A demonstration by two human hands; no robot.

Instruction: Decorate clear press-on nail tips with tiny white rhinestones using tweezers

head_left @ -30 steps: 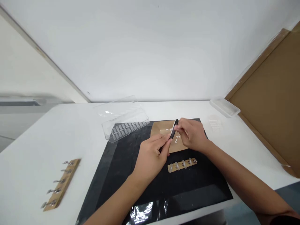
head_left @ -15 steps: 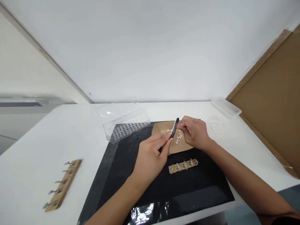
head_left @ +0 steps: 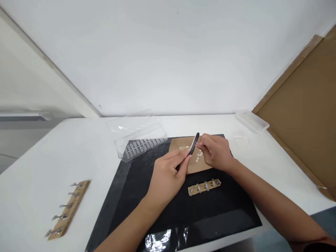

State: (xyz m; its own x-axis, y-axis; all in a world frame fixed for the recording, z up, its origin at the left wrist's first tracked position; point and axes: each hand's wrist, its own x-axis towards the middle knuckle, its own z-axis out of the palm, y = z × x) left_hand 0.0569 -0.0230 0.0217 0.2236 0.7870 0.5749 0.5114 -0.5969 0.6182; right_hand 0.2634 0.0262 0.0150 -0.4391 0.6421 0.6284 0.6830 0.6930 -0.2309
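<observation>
My left hand is closed around the lower part of a slim black nail file with a pale face. Its rounded tip points up and away. My right hand is closed in a pinch against the file's right side. Whatever lies between those fingertips is too small to make out. Below both hands is a brown paper sheet bearing several small white ovals. Nearer to me, a wooden strip carries metal clips with clear nail tips on them.
A black mat covers the middle of the white table. At its back left lies a clear case of nail tips. Another clip strip is at left. A translucent tray stands back right beside a cardboard panel.
The view has shifted slightly. Both hands keep the same hold, with the right fingers moved slightly along the file's side.
</observation>
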